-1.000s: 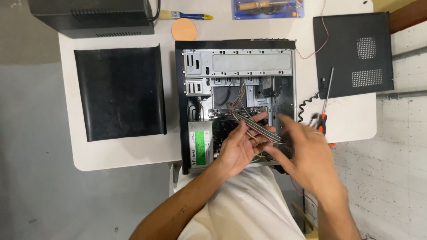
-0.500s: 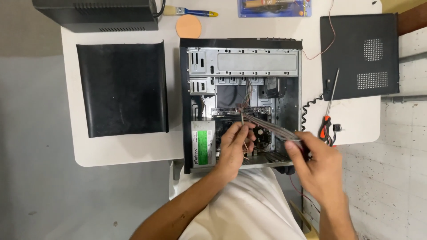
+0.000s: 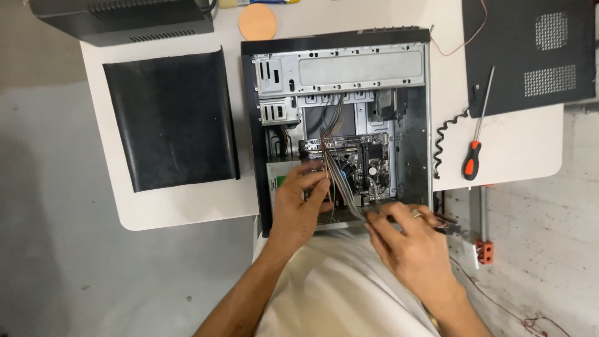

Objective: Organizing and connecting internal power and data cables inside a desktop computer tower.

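**Flat cable drawn toward the case's near edge**

Lowered since half a second ago, the right hand (image 3: 415,246) is now seen at the near right corner of the open computer case (image 3: 340,43), where earlier it was raised over the case's right edge. The left hand (image 3: 302,203) has been kept in much the same place, low inside the case beside the green-labelled power supply (image 3: 277,178).

A grey flat ribbon cable (image 3: 343,184) is stretched across the motherboard (image 3: 368,165). Its long axis is set on a diagonal: the far end points up toward the drive bays (image 3: 277,93), and the near end points down and right toward the right hand. The near end is pinched between the right thumb and fingers, which are closed on it; a ring is seen on one finger. The cable's middle part passes just beside the left fingertips (image 3: 323,182), which are curled against the wire bundle there; whether anything is actually gripped by them cannot be told.

An orange-handled screwdriver (image 3: 474,140) is lying on the white table (image 3: 187,209) to the right of the case, beside a coiled black cord (image 3: 442,140). A black side panel (image 3: 168,118) is lying to the left.
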